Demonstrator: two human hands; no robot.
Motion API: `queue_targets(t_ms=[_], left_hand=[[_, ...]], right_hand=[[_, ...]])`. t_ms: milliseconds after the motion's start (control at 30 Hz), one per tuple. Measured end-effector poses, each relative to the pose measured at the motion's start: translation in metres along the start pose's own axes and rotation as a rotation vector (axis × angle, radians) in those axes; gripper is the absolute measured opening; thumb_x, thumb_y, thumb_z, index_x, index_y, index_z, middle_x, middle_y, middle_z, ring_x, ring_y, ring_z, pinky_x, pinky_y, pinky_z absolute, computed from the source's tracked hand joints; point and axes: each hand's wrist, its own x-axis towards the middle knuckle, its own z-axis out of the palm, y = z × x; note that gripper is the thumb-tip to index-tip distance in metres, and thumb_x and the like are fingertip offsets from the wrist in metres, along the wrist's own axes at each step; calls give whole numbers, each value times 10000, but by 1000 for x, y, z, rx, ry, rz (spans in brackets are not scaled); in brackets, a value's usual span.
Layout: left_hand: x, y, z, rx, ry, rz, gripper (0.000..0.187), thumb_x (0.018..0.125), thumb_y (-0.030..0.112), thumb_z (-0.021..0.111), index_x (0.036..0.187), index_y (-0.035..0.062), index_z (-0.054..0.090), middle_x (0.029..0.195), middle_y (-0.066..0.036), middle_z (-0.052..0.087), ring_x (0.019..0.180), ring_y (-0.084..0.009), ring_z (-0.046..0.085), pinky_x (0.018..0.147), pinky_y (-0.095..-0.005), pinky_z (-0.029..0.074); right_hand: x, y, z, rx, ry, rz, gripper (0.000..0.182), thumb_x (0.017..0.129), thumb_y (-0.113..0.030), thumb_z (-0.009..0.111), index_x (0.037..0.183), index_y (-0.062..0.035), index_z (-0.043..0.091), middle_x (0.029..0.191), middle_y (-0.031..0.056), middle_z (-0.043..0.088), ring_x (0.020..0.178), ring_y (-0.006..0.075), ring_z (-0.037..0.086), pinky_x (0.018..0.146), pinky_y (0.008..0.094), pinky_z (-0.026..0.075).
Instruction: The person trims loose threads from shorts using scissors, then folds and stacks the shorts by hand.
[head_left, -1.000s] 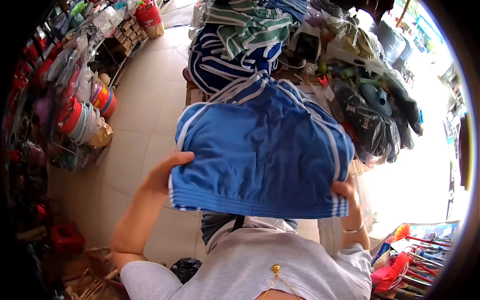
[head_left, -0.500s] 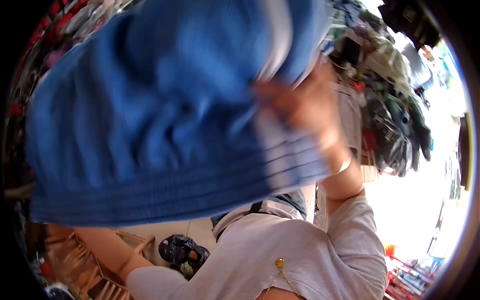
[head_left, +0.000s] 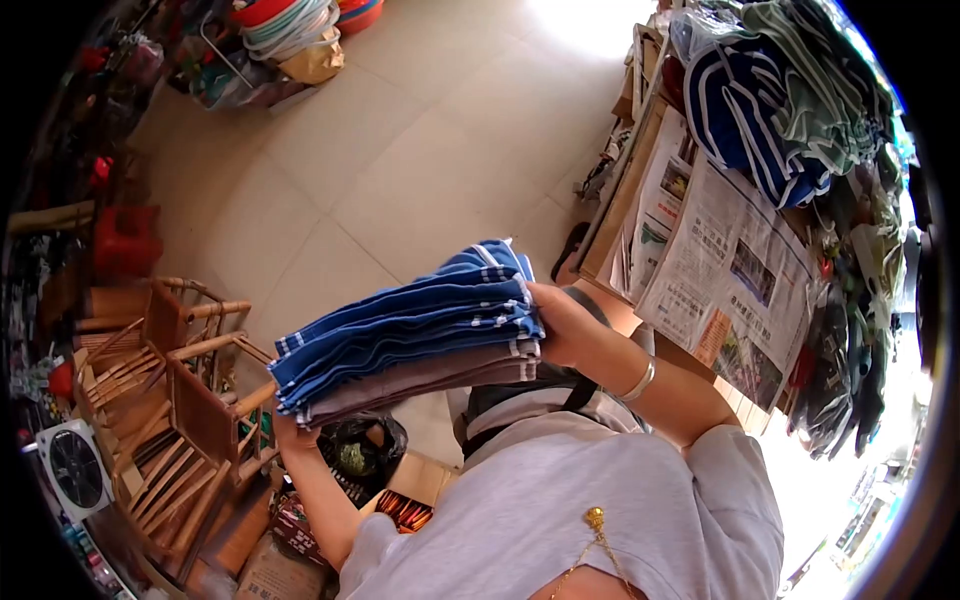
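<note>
Between my hands is a stack of folded elastic-waist pants (head_left: 400,335), blue ones with white stripes on top and grey-brown ones below. My right hand (head_left: 568,322) grips the right end of the stack, its fingers partly hidden by the cloth. At the lower left corner my left hand (head_left: 294,432) holds the other end from below, with most of its fingers out of sight. The stack hangs in front of my body above the tiled floor.
Newspapers (head_left: 735,270) cover a table at the right, with a heap of blue striped and green clothes (head_left: 770,110) behind. Bamboo chairs (head_left: 170,420) stand at the left near a small fan (head_left: 75,465). A black plastic bag (head_left: 365,445) lies below the stack.
The blue cloth, raised close before the camera, has come down to waist height and shows as a folded stack. Both hands have lowered with it, and my view has tilted toward the floor.
</note>
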Motion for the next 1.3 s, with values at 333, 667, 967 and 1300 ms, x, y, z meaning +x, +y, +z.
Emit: queue_targets(t_ms=[333,667,967,1300], left_hand=[[1,79,131,115,-251,469,335,979,256,467,1204,27,560,1208,-152,616,1070,-297,619,918,-448,531],[17,82,361,67,-825,419,332,945,231,524,1225,54,551,1216,-142,614,1092,-296,613,927,-458,529],[-10,-47,464,63,-1058,-171,356,914,208,575,1245,80,543,1224,-133,612,1111,-295,607,934,-468,528],[13,-154,363,417,-897,-352,402,833,-89,427,1171,66,577,1099,-95,644,915,-175,661,788,-276,568]], right_hand=[[-124,-28,63,-19,-224,-307,320,955,-175,541,1210,19,550,1161,117,636,1015,185,639,899,343,528],[-314,-79,43,-40,-534,-974,444,959,-336,533,1254,-3,526,1207,155,613,1041,240,634,934,397,521],[-399,-54,-134,-129,-34,-1516,573,948,-429,510,1337,-10,468,1268,199,572,1107,306,609,955,457,512],[-314,16,-203,104,422,-1178,433,916,-43,531,1333,30,437,1218,146,606,1052,193,622,902,318,519]])
